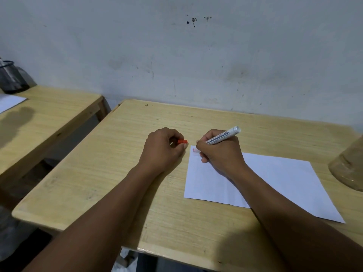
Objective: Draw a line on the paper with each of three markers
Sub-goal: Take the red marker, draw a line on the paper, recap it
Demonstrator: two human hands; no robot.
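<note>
A white sheet of paper (pixel 275 179) lies on the right half of the wooden desk (pixel 117 173). My right hand (pixel 220 152) grips a white marker (pixel 224 137) with blue print, its tip hidden under my fingers at the paper's far left corner. A small red mark (pixel 194 150) shows on the paper there. My left hand (pixel 165 148) rests on the desk just left of the paper, closed on the marker's red cap (pixel 182 141). No other markers are in view.
A clear glass jar (pixel 349 165) stands at the desk's right edge beside the paper. A second wooden desk (pixel 49 114) sits to the left with a gap between, bearing a paper sheet (pixel 8 102) and a dark container (pixel 11 77). A wall runs close behind.
</note>
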